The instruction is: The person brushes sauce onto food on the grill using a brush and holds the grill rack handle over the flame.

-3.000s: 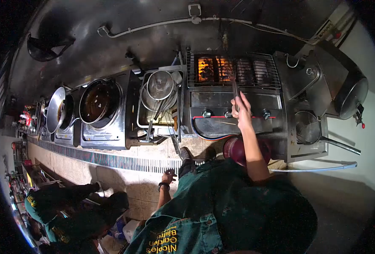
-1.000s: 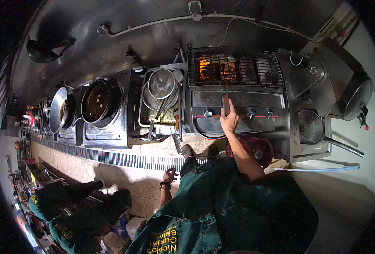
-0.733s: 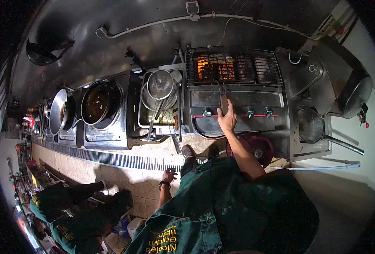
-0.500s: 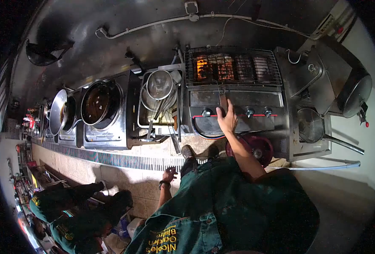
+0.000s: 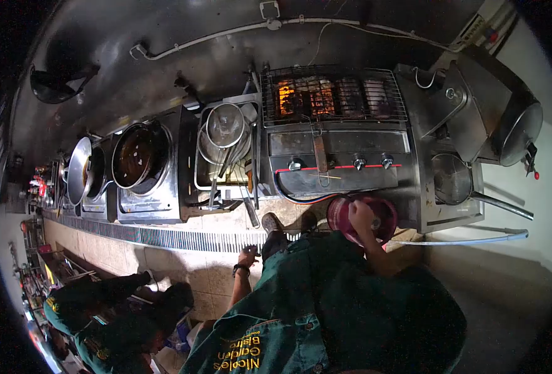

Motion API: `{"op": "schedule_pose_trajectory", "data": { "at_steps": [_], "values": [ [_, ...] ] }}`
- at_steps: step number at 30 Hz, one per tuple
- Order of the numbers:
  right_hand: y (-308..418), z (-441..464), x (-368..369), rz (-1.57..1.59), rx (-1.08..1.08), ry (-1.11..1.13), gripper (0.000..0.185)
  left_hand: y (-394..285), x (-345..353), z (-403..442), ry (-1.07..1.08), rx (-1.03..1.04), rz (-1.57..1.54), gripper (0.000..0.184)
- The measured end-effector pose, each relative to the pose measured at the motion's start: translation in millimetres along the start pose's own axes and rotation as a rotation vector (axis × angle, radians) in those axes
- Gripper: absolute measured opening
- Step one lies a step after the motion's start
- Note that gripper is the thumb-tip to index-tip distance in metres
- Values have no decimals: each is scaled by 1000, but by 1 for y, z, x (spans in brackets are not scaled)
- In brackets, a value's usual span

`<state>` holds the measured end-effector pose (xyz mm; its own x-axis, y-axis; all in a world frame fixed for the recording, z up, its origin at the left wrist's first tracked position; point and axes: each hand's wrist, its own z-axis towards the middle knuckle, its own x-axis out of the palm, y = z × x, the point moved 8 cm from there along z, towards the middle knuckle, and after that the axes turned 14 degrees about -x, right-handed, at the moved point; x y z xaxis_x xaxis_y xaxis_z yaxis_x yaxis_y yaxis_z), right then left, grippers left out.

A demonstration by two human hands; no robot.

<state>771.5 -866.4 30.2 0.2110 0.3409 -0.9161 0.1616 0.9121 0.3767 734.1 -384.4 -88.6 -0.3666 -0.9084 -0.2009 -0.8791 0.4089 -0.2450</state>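
Note:
My right hand [image 5: 361, 217] is closed above the dark red gas cylinder [image 5: 337, 221] on the floor. Its curled fingers hide what they hold, if anything. A wire grill basket [image 5: 382, 117] lies over the glowing grill [image 5: 285, 98]. Its long handle [image 5: 320, 151] extends toward me across the front panel, out of my hand's reach. Thin pale sticks [image 5: 326, 176] show near the handle's end; I cannot tell what supports them. My left hand [image 5: 248, 255], with a dark band at the wrist, hangs low at my side, loosely open.
Left of the grill, strainers [image 5: 226, 124] and utensils rest in a metal tray [image 5: 199, 168]. Farther left are a pan of dark oil [image 5: 137, 154] and a tilted wok [image 5: 78, 171]. A long-handled strainer [image 5: 452, 179] lies right. Two people [image 5: 111, 318] are at lower left.
My right hand has let go of the grill basket's handle, drawn back toward me and closed. The pale sticks have come into view. My left hand stays low at my side.

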Motion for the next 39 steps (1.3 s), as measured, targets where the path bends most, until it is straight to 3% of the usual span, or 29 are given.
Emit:
{"op": "schedule_pose_trajectory", "data": {
  "at_steps": [2,4,7,8,10,14,16,17,19,22,23,25,26,28,31,32,34,37,39],
  "values": [
    [-14,-25,7,76,18,50,25,-10,3,-2,4,1,-9,40],
    [-46,-59,37,-41,167,334,25,-21,4,-8,-15,10,-2,35],
    [-152,-130,152,-217,273,323,25,-29,4,-1,-37,100,3,34],
    [-145,-125,133,-217,269,324,25,-29,4,0,-38,100,-1,34],
    [-108,-117,107,397,229,565,28,-31,3,1,-51,89,39,34],
    [-94,-98,101,239,51,630,31,-27,6,6,-15,145,-22,34],
    [-73,-82,74,1117,-113,205,32,-23,7,1,-13,125,-32,35],
    [-59,-72,67,1118,-114,208,32,-24,7,-4,-10,109,-40,35],
    [-53,-63,64,291,347,617,30,-25,7,-9,-10,110,-46,36],
    [-51,-49,54,103,276,476,30,-20,6,-6,-10,86,-53,38],
    [-63,-54,68,102,274,478,30,-18,6,-6,-7,61,-52,39],
    [-90,-61,96,108,62,225,29,-20,6,-9,-10,73,-62,38],
    [-81,-54,83,109,60,226,29,-19,5,-9,-12,86,-69,38],
    [-59,-48,69,304,260,567,25,-14,5,1,2,96,-91,39],
    [-61,-52,62,261,390,664,21,-14,5,0,1,91,-88,39],
    [-71,-60,76,261,390,665,21,-15,4,-2,-13,76,-61,39],
    [-102,-67,108,116,115,422,21,-17,6,-5,-12,69,-56,40],
    [-74,-58,72,338,262,435,23,-16,6,-4,-12,73,-57,39],
    [-72,-56,72,363,247,431,23,-19,5,-5,-12,85,-61,39]
  ]
}}
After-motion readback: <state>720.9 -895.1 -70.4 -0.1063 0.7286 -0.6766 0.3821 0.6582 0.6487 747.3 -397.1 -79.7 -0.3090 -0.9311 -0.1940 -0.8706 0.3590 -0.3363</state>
